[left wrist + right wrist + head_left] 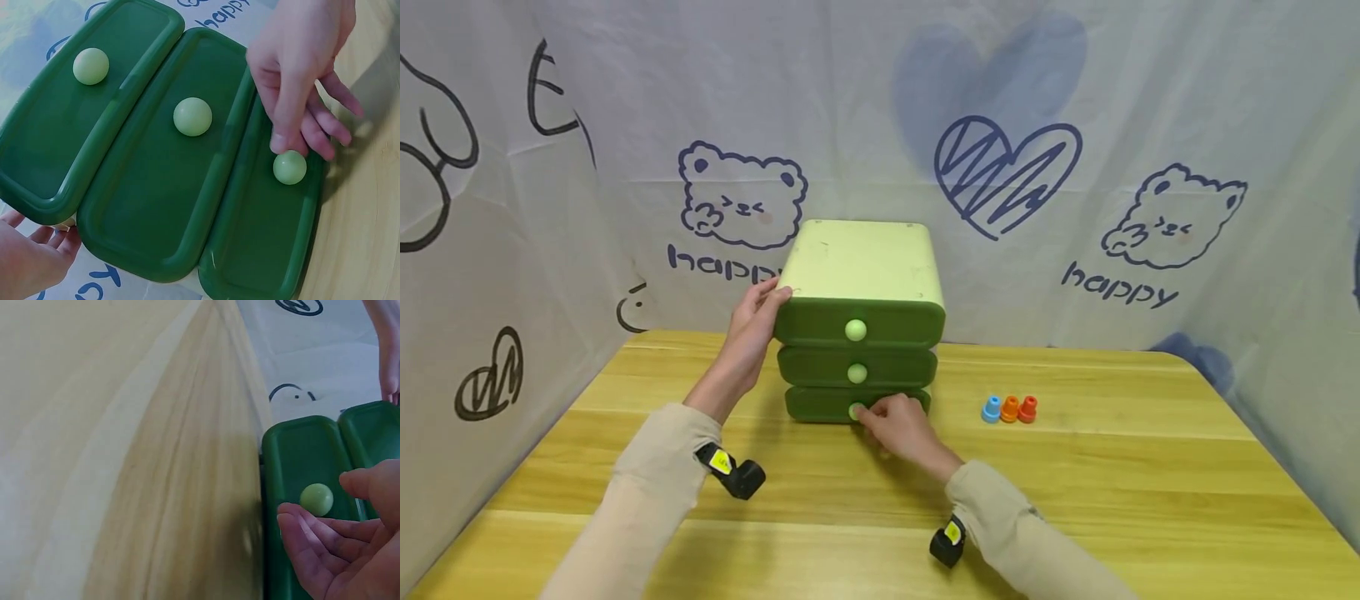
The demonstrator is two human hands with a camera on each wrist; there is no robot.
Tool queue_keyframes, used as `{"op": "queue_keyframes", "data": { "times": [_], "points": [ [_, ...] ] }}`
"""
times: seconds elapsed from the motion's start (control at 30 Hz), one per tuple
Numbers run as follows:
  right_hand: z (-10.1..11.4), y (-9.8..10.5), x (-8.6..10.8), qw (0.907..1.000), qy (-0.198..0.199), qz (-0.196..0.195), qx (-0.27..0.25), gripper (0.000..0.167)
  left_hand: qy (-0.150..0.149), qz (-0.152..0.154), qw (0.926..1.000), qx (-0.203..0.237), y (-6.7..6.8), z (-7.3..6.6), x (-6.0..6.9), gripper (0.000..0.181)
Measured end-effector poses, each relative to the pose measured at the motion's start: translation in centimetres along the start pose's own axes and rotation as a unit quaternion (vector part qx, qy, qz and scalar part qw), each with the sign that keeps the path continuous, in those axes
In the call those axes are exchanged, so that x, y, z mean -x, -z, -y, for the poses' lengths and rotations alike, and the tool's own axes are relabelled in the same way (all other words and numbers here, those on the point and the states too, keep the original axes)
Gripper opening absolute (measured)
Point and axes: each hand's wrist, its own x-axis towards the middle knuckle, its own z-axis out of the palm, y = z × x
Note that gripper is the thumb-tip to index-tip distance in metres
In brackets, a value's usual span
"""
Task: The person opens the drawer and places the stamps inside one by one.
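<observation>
A small drawer cabinet [865, 258] has a pale green top and three dark green drawer fronts, each with a round light green knob. All three drawers are closed. My left hand [752, 329] rests against the cabinet's left side, its thumb at the upper front corner; in the left wrist view its fingers [62, 240] touch the side behind the top drawer front. At the bottom drawer [820, 404] is my right hand [902, 429]. Its thumb and fingers stand around the bottom knob [317, 500], with a small gap between thumb and knob in the right wrist view.
To the cabinet's right, blue [992, 409], orange [1009, 408] and red [1028, 409] small cone-shaped pieces stand in a row on the wooden table [1112, 483]. A white cloth [865, 108] printed with bears and hearts hangs behind and at the sides.
</observation>
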Motion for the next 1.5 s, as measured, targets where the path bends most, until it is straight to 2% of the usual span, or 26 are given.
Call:
{"op": "queue_keyframes", "data": {
  "times": [0.13, 0.73, 1.03, 1.27, 1.5],
  "points": [
    [-0.5, -0.5, -0.2, 0.9997, -0.023, 0.007, -0.008, 0.043, 0.0, -0.003, 1.0, 0.003, -0.1, 0.0, 0.1, 0.062],
    [-0.7, -1.6, -0.7, 0.9996, -0.005, -0.025, -0.011, 0.041, -0.005, -0.003, 1.0, 0.001, 0.1, 0.3, 0.1, 0.062],
    [-0.7, -1.6, -0.8, 0.999, 0.004, -0.045, 0.005, 0.043, -0.013, -0.003, 0.9999, -0.002, 0.0, 0.3, 0.0, 0.063],
    [-0.5, -2.0, -0.8, 0.9977, 0.008, -0.06, 0.029, 0.052, -0.012, -0.002, 0.9999, -0.004, 0.1, 0.1, 0.1, 0.064],
    [-0.5, -2.4, -0.7, 0.9958, 0.017, -0.081, 0.04, 0.05, -0.011, 0.001, 0.9999, -0.006, 0.1, 0.1, 0.3, 0.063]
  ]
}}
